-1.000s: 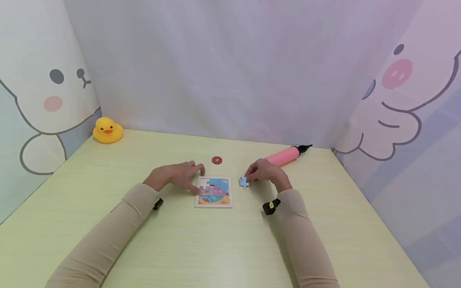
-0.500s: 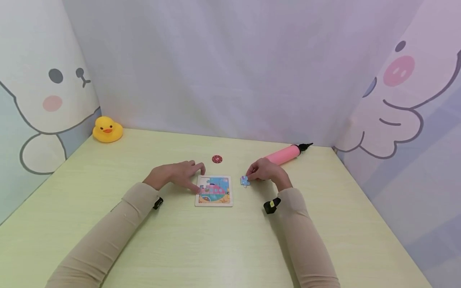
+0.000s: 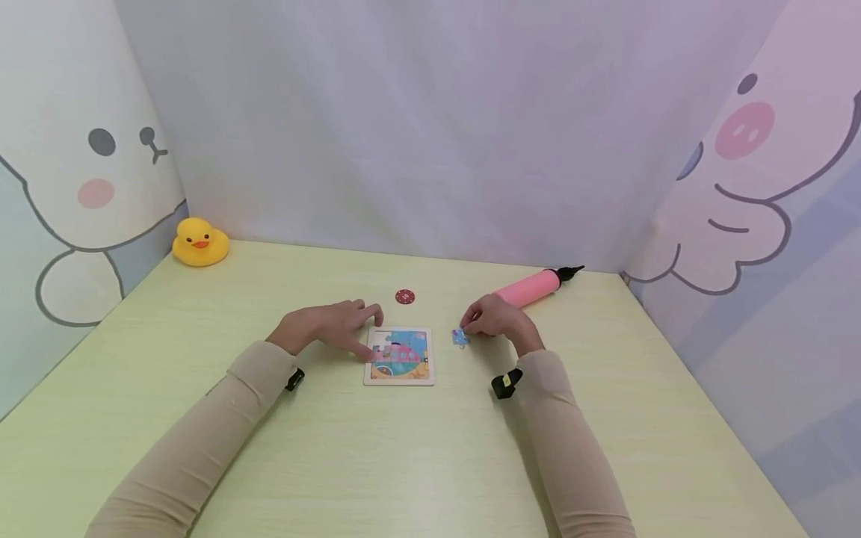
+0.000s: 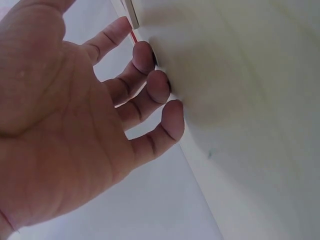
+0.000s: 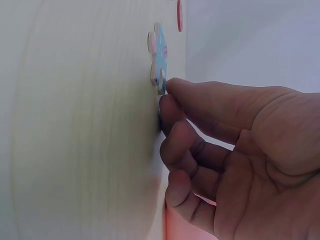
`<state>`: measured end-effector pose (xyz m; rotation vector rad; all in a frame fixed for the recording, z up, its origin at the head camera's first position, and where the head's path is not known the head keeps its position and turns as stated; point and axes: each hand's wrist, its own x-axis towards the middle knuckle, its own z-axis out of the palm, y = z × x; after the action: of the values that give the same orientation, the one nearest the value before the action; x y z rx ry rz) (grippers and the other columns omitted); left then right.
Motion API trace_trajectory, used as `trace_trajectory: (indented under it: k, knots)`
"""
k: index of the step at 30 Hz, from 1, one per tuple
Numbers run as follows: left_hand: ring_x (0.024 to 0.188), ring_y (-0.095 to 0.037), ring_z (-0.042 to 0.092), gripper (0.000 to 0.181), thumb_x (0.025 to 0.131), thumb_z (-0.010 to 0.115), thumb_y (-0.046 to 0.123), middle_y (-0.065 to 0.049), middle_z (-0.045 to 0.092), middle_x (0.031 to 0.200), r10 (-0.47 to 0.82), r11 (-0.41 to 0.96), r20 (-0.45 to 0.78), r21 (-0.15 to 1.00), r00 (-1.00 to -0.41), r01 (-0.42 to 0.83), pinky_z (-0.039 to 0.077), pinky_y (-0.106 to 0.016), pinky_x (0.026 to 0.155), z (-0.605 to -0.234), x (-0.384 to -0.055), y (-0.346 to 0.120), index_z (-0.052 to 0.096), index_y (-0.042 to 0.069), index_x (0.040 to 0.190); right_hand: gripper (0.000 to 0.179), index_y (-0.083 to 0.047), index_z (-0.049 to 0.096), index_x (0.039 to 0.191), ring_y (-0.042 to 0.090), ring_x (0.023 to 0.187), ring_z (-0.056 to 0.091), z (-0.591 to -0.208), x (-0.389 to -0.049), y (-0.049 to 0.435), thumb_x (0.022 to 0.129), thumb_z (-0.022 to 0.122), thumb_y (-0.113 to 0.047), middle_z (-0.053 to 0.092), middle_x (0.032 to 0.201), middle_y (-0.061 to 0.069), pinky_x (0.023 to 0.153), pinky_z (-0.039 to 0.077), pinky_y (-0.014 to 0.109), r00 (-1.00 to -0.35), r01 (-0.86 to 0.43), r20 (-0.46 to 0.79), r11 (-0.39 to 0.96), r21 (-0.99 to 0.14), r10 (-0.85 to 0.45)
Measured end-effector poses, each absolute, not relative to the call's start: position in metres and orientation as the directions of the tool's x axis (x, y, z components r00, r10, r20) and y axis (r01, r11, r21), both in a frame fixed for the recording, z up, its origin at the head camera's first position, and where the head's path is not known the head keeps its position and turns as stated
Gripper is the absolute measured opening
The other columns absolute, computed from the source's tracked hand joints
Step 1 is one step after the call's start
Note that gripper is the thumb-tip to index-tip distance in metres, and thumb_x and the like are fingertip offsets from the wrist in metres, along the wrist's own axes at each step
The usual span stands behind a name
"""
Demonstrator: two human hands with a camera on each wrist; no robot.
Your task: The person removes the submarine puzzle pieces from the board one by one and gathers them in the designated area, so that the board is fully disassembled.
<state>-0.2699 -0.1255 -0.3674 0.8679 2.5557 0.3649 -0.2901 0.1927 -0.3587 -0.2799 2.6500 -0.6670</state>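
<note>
You are, I think, at the step of filling the puzzle: most of the pic. in the puzzle tray (image 3: pixel 431 359) is laid, but the far L corner, as you see it, shows a pale gap, so at least one pc. is not yet in. Your R hand (image 3: pixel 496 317) has thumb and index finger pinched on the edge of one puzzle piece (image 3: pixel 460 337), which is just beside the tray, on its R side, apart from it. Your L hand (image 3: pixel 332 326) is spread, w/ thumb and index finger apart, at the L edge and far L corner of the tray; it seems to steady it, but how firmly I cannot tell. The piece has its printed face up, w/ one knob pointing roughly towards you; it is approx. as wide as long, so no clear long axis. If it rests on the table (image 3: pixel 403 463) or is a bit lifted, I cannot say. The tray is nearly square too, lying flat, its near side approx. parallel to your front. Next move prob. calls for carrying the piece over the laid part to the gap, checking its knobs vs. the hole, turning it if nec., and moving your L thumb aside if it blocks.
</note>
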Motion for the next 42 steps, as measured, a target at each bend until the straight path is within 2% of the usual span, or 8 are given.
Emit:
trace_trajectory:
  k: [6, 17, 26, 31, 42]
  knots:
    - [0.100, -0.026, 0.049, 0.056, 0.087, 0.076, 0.041, -0.008, 0.051, 0.109, 0.627, 0.773, -0.300, 0.358, -0.719, 0.525, 0.042, -0.043, 0.088, -0.368, -0.270, -0.126, 0.044, 0.018, 0.128, 0.007, -0.009, 0.072, 0.099, 0.017, 0.075, 0.054, -0.356, -0.289, 0.189, 0.095, 0.068, -0.014, 0.063, 0.091, 0.005, 0.066, 0.044, 0.027, -0.907, -0.095, -0.315, 0.866, -0.491, -0.278]
    - [0.101, -0.027, 0.048, 0.056, 0.087, 0.076, 0.040, -0.007, 0.051, 0.109, 0.621, 0.777, -0.305, 0.360, -0.722, 0.516, 0.042, -0.044, 0.088, -0.369, -0.270, -0.126, 0.045, 0.018, 0.128, 0.013, -0.008, 0.070, 0.105, 0.017, 0.074, 0.055, -0.350, -0.283, 0.169, 0.097, 0.065, -0.016, 0.063, 0.090, 0.004, 0.068, 0.042, 0.030, -0.905, -0.154, -0.266, 0.840, -0.521, -0.331]
    - [0.101, -0.027, 0.048, 0.058, 0.087, 0.075, 0.044, -0.007, 0.050, 0.109, 0.622, 0.778, -0.317, 0.352, -0.716, 0.520, 0.042, -0.042, 0.088, -0.370, -0.273, -0.124, 0.044, 0.018, 0.129, 0.010, -0.007, 0.070, 0.105, 0.021, 0.089, 0.061, -0.349, -0.274, 0.143, 0.098, 0.064, -0.011, 0.067, 0.100, 0.006, 0.077, 0.049, 0.033, -0.869, -0.237, -0.232, 0.781, -0.578, -0.436]
    - [0.101, -0.027, 0.049, 0.059, 0.087, 0.075, 0.046, -0.008, 0.051, 0.109, 0.620, 0.780, -0.323, 0.352, -0.715, 0.517, 0.043, -0.044, 0.088, -0.370, -0.273, -0.124, 0.043, 0.018, 0.129, 0.011, -0.009, 0.070, 0.107, 0.022, 0.090, 0.060, -0.351, -0.272, 0.132, 0.098, 0.065, -0.012, 0.067, 0.099, 0.006, 0.079, 0.048, 0.034, -0.862, -0.237, -0.238, 0.770, -0.593, -0.448]
    - [0.100, -0.028, 0.049, 0.059, 0.088, 0.074, 0.046, -0.009, 0.050, 0.108, 0.626, 0.774, -0.316, 0.360, -0.713, 0.520, 0.042, -0.043, 0.086, -0.366, -0.272, -0.124, 0.043, 0.017, 0.129, 0.016, -0.015, 0.070, 0.112, 0.022, 0.095, 0.061, -0.355, -0.265, 0.113, 0.097, 0.067, -0.015, 0.066, 0.106, 0.008, 0.085, 0.049, 0.038, -0.837, -0.245, -0.300, 0.804, -0.541, -0.457]
